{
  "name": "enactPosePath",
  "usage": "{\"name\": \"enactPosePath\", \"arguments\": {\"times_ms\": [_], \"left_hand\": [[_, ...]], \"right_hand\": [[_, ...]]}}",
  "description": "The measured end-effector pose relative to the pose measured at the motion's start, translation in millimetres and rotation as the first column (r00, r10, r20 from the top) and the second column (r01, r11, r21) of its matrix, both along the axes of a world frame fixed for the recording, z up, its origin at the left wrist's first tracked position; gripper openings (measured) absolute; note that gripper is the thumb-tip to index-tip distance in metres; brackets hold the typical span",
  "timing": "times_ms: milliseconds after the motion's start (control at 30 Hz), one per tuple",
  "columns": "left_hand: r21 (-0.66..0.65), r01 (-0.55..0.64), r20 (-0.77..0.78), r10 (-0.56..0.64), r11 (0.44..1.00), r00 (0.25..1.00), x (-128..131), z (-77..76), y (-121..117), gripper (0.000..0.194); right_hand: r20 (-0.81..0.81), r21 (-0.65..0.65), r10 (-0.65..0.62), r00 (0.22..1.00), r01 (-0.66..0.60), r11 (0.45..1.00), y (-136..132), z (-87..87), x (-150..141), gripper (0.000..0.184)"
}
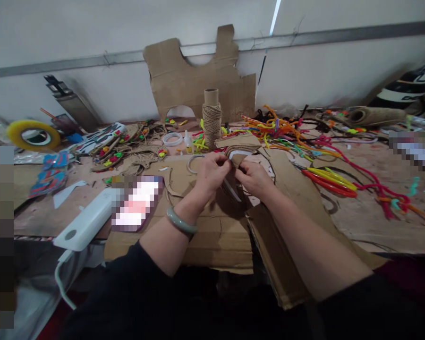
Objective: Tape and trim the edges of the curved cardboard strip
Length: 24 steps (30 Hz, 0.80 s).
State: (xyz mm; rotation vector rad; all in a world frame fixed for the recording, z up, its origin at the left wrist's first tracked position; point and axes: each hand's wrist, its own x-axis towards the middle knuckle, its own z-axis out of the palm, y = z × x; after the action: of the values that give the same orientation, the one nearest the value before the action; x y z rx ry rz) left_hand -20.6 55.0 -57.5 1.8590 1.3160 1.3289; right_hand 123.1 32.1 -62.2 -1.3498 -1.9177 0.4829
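Observation:
Just above the table, both hands meet at a curved cardboard piece (238, 157) with white showing along its edge. My left hand (213, 171), with a pale green bangle (182, 221) on its wrist, has its fingers pinched at the piece's left side. On the other side, my right hand (255, 177) pinches the piece between thumb and fingers. The fingertips partly cover it, so its full shape is hidden. Brown cardboard sheets (205, 241) lie beneath the hands. Just behind stands a cone of brown twine (211, 118).
To the left are a phone (138, 203), a white power strip (88, 222) and a yellow tape roll (33, 135). Colourful cords (269, 123) are heaped behind and to the right. A cut cardboard sheet (194, 80) leans on the wall, near a small glue bottle (188, 142).

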Motion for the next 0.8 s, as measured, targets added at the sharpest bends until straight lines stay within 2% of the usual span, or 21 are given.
{"name": "enactPosePath", "arguments": {"times_ms": [233,600,800], "left_hand": [[-0.082,0.042,0.057,-0.037,0.996,0.998,0,4.2,-2,0.009],[-0.151,0.057,0.111,-0.041,0.987,0.993,-1,11.8,-6,0.009],[-0.176,0.082,0.13,-0.059,0.981,0.99,-1,13.2,-7,0.01]], "right_hand": [[-0.03,0.011,0.02,0.999,-0.019,1.0,1,-0.8,1,0.022],[-0.169,-0.083,0.04,0.985,-0.055,0.995,2,-5.4,1,0.02],[-0.188,-0.131,0.018,0.982,-0.043,0.99,3,-5.8,1,0.02]]}}
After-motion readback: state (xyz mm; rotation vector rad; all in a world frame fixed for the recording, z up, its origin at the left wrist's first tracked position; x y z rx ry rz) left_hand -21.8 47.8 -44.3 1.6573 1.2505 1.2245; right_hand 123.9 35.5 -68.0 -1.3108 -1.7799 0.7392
